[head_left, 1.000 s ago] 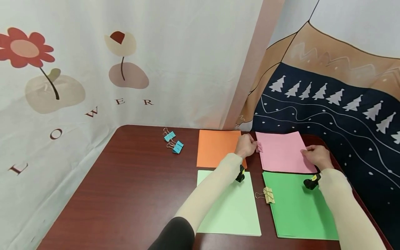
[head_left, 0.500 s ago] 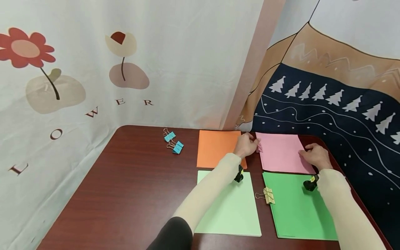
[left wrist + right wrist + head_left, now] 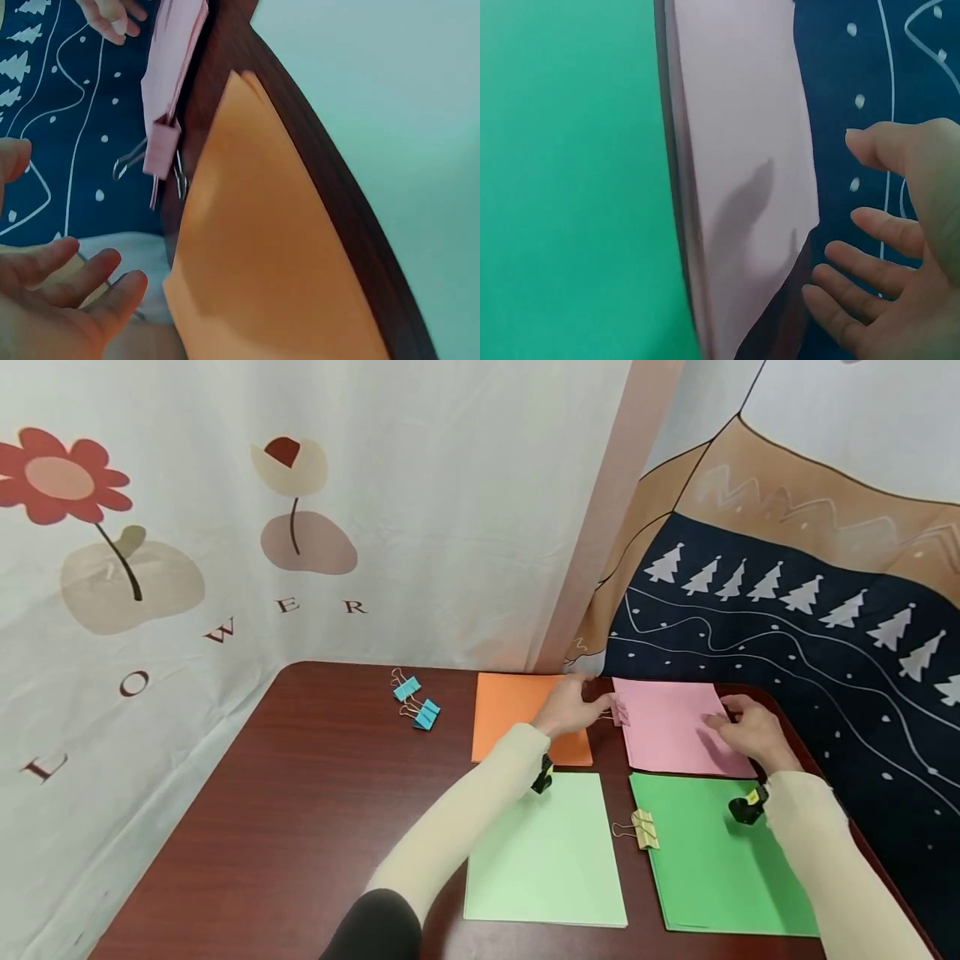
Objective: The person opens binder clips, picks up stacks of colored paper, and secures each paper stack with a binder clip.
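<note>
My left hand (image 3: 567, 706) hovers over the orange paper stack (image 3: 510, 714), its fingers spread and holding nothing. Just right of it, a pink binder clip (image 3: 621, 711) grips the left edge of the pink paper stack (image 3: 667, 727); its wire handles show in the left wrist view, where the clip (image 3: 161, 150) stands apart from my fingers (image 3: 120, 296). At the pink stack's right edge is my right hand (image 3: 753, 731), also empty. The right wrist view shows that hand (image 3: 892, 277) with loose, parted fingers, clear of the paper, its shadow falling on the pink sheet (image 3: 742, 112).
A yellow binder clip (image 3: 645, 829) sits on the left edge of the green stack (image 3: 727, 860) in front. Pale green paper (image 3: 555, 868) lies beside it. Two blue binder clips (image 3: 417, 698) rest on the dark wooden table (image 3: 300, 810) at back left. Curtains border the table.
My left hand has let go of the pink clip and drawn back left over the orange paper. The pink sheet's raised far-right corner has settled flat. My right hand has lifted off the edge.
</note>
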`<action>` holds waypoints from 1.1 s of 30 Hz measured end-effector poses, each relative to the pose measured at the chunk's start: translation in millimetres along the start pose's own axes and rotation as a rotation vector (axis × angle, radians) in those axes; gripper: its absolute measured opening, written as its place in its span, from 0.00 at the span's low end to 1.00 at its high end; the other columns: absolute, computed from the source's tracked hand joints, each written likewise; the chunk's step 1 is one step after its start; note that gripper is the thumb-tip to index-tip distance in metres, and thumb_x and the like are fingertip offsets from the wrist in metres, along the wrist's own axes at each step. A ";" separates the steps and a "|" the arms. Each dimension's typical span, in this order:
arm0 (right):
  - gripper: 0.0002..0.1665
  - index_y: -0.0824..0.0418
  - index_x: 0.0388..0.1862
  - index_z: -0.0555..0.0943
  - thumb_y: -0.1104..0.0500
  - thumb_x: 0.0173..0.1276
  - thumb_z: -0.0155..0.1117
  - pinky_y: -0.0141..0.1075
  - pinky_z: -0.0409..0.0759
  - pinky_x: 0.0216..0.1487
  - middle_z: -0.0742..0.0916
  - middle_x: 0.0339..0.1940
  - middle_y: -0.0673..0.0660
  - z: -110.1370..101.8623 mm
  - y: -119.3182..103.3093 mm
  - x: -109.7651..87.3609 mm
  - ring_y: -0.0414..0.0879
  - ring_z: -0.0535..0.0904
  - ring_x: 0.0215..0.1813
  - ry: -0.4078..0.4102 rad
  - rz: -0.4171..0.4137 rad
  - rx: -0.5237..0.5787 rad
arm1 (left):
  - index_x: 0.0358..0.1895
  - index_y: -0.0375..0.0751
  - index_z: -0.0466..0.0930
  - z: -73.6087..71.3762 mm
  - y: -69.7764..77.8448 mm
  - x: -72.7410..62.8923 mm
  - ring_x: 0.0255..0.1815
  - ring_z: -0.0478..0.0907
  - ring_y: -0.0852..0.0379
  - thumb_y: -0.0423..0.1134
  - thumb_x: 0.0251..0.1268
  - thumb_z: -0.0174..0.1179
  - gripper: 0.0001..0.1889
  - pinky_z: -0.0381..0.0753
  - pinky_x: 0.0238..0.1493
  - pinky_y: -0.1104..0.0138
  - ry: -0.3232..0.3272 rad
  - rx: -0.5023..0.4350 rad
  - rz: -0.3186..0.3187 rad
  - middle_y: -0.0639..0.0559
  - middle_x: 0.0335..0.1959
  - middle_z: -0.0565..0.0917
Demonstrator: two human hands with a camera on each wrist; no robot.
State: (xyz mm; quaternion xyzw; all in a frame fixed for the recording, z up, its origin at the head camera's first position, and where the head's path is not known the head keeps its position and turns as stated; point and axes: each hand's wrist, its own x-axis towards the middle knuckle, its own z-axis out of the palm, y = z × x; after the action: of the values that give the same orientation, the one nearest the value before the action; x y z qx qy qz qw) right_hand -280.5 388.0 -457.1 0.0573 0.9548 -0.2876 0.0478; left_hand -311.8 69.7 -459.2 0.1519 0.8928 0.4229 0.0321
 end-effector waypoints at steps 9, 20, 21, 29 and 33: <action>0.54 0.63 0.83 0.53 0.32 0.74 0.56 0.76 0.62 0.69 0.58 0.80 0.77 5.7 -32.8 -5.7 0.78 0.57 0.76 -0.030 -0.079 0.013 | 0.80 0.49 0.60 -35.3 -19.7 -22.3 0.81 0.61 0.49 0.66 0.71 0.57 0.41 0.68 0.78 0.50 -0.043 0.067 0.047 0.50 0.81 0.63; 0.48 0.63 0.80 0.60 0.41 0.72 0.65 0.74 0.55 0.74 0.61 0.81 0.74 22.6 -66.3 -8.7 0.75 0.53 0.80 0.003 -0.276 -0.054 | 0.81 0.51 0.57 -70.0 -50.3 -48.0 0.83 0.56 0.46 0.72 0.69 0.53 0.45 0.65 0.78 0.45 -0.036 0.129 0.075 0.48 0.82 0.59; 0.47 0.63 0.80 0.60 0.43 0.72 0.65 0.73 0.56 0.75 0.61 0.80 0.73 25.1 -69.5 -8.9 0.74 0.53 0.80 0.002 -0.286 -0.058 | 0.82 0.52 0.56 -73.4 -53.7 -49.8 0.83 0.56 0.47 0.72 0.69 0.53 0.45 0.65 0.78 0.45 -0.035 0.133 0.074 0.47 0.82 0.58; 0.45 0.61 0.80 0.61 0.45 0.72 0.65 0.73 0.53 0.77 0.59 0.82 0.71 44.4 -95.4 -8.0 0.73 0.51 0.81 -0.035 -0.347 -0.064 | 0.81 0.48 0.57 -100.0 -81.0 -60.8 0.83 0.54 0.43 0.69 0.70 0.55 0.45 0.65 0.78 0.44 0.018 0.234 0.094 0.44 0.80 0.62; 0.48 0.59 0.81 0.61 0.41 0.70 0.67 0.73 0.52 0.77 0.57 0.84 0.70 53.2 -107.7 -7.1 0.72 0.50 0.82 -0.056 -0.351 -0.066 | 0.81 0.47 0.58 -111.5 -93.4 -67.9 0.84 0.50 0.41 0.69 0.70 0.55 0.45 0.64 0.78 0.42 0.034 0.255 0.083 0.41 0.80 0.62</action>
State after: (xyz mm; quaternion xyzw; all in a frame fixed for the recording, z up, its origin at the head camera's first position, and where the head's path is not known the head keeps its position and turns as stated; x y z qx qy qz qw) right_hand -285.1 268.7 -441.8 -0.1199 0.9574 -0.2614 0.0251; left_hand -290.7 -89.3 -464.1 0.1843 0.9326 0.3095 -0.0201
